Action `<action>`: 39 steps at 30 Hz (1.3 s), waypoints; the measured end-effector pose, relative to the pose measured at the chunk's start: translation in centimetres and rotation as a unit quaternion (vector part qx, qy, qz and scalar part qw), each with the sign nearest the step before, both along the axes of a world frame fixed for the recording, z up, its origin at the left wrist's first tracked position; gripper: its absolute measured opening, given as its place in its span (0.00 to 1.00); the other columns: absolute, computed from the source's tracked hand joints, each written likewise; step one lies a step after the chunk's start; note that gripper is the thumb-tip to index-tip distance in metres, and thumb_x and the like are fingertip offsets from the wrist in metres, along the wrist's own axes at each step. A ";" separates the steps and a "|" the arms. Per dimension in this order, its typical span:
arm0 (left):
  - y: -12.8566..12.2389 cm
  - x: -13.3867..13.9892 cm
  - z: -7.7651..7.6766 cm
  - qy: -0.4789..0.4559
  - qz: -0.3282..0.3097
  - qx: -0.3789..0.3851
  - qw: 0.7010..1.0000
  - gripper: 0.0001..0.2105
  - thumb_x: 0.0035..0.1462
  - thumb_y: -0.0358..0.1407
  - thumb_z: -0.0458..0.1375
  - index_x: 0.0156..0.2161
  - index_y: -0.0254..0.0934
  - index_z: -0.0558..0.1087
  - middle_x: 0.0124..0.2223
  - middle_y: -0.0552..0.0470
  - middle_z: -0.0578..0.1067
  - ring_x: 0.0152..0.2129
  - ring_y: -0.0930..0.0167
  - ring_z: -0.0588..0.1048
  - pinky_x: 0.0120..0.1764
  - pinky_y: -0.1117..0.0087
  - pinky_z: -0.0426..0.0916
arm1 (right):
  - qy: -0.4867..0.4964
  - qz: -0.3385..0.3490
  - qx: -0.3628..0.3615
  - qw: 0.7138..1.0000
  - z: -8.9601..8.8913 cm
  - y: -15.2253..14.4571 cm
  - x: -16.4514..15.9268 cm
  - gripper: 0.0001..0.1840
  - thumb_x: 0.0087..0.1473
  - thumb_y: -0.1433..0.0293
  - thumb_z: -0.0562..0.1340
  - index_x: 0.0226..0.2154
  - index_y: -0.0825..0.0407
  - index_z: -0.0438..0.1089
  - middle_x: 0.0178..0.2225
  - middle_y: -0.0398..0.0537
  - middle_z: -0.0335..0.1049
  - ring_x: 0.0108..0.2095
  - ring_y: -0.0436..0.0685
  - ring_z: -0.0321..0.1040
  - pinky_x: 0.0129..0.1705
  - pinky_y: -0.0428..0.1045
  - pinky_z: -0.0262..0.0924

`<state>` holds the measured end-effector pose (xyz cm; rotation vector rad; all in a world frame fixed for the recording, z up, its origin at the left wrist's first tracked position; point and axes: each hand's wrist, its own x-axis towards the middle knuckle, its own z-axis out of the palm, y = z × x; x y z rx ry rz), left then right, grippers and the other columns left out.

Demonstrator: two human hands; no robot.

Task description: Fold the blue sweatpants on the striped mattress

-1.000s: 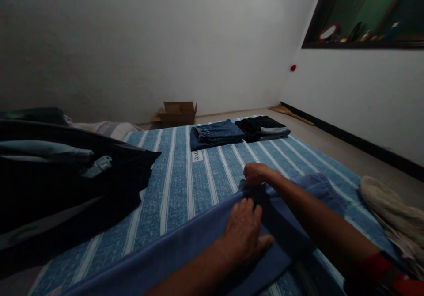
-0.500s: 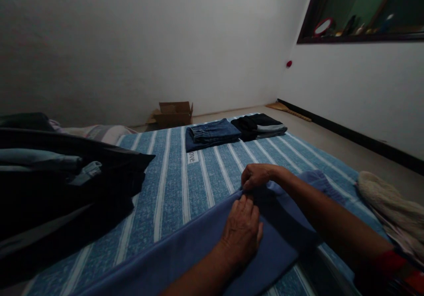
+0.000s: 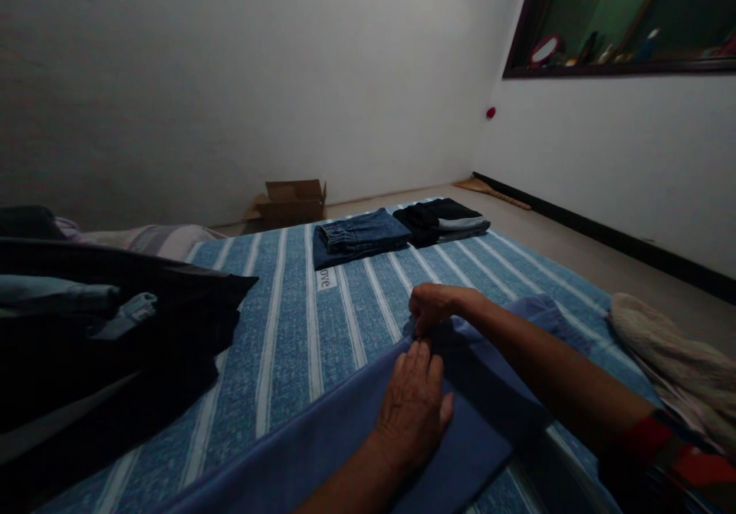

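Note:
A blue garment lies spread across the near part of the blue striped bed sheet. My left hand rests flat on it, fingers together, pressing the cloth down. Just beyond it my right hand pinches the garment's far edge between closed fingers. The two hands almost touch at the fingertips.
A heap of dark clothes fills the left side of the bed. Folded jeans and a folded dark stack lie at the far end. A cardboard box stands by the wall. Pale cloth lies at the right.
My right hand has drawn slightly nearer to my left, still gripping the cloth edge. The view has drifted a little to the right.

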<state>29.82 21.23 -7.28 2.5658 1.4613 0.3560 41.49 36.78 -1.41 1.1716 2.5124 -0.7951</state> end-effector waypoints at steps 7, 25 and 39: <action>0.3 0.0 -0.6 0.037 0.017 0.003 0.999 0.27 0.54 0.33 0.55 0.59 0.30 0.60 0.64 0.35 0.56 0.61 0.55 0.54 0.58 0.49 0.57 | 0.130 -0.062 0.008 0.990 -2.5 0.4 1.4 0.15 0.39 0.68 0.71 0.33 0.56 0.74 0.27 0.40 0.69 0.27 0.48 0.63 0.26 0.41 0.52; 1.1 -0.6 -1.0 0.077 -0.007 0.029 0.997 0.28 0.57 0.38 0.52 0.62 0.34 0.59 0.66 0.38 0.51 0.62 0.56 0.50 0.59 0.50 0.54 | 0.198 -0.232 0.316 0.898 -4.3 -5.8 4.7 0.09 0.55 0.70 0.59 0.40 0.53 0.70 0.39 0.52 0.71 0.42 0.58 0.66 0.44 0.50 0.58; 1.4 -0.5 -0.5 0.093 -0.004 0.009 0.996 0.28 0.58 0.42 0.50 0.62 0.34 0.58 0.66 0.38 0.50 0.63 0.57 0.49 0.60 0.51 0.52 | 0.028 -0.281 0.526 0.802 -9.3 -10.3 13.8 0.23 0.61 0.62 0.53 0.53 0.59 0.63 0.56 0.61 0.60 0.59 0.66 0.52 0.57 0.60 0.50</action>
